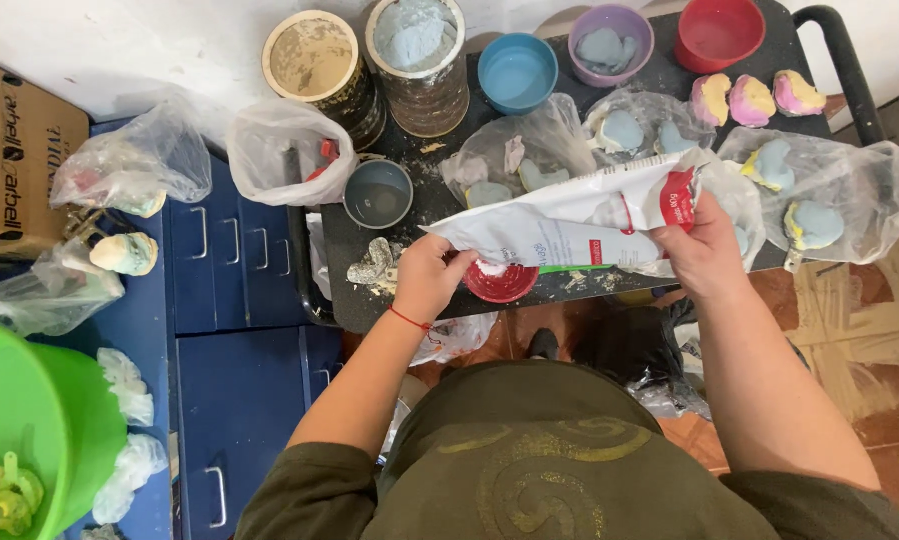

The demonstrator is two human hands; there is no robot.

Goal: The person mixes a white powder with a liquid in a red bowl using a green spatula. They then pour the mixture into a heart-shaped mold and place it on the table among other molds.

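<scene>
Blue drawers (234,330) flank a cluttered black cart (429,200). Left hand (427,280) pinches the mouth of a white powder bag (569,225) over a small red bowl (500,282); right hand (704,250) grips its raised end. Tilted too steeply, powder could overshoot the bowl.

A white pouch (579,225) with red and green patches lies tilted across the table's front edge, held at both ends. A brown cardboard box (14,160) stands far left.
</scene>
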